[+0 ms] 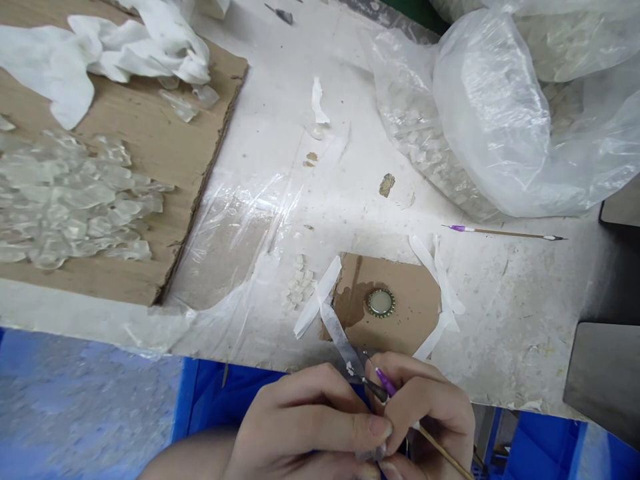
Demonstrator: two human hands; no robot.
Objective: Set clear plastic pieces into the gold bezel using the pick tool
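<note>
My left hand (pixel 305 427) pinches a translucent strip of film (pixel 341 340) at the table's near edge. My right hand (pixel 425 413) grips a thin wooden tool with a purple collar (pixel 385 383), and its dark tip sits by the strip, close to my left fingers. Ahead of my hands, a ridged metal bottle cap (pixel 381 303) lies on a small cardboard square (pixel 415 313) edged with white tape. Left of that square is a small cluster of white chips (pixel 299 283).
A cardboard sheet (pixel 135 140) at left bears a heap of clear chips (pixel 65 200) and white cloth (pixel 115 53). Bulging plastic bags of chips (pixel 490 113) fill the upper right. A second slim tool (pixel 505 231) lies on the white table (pixel 480 300). Blue crates (pixel 225 393) sit below the edge.
</note>
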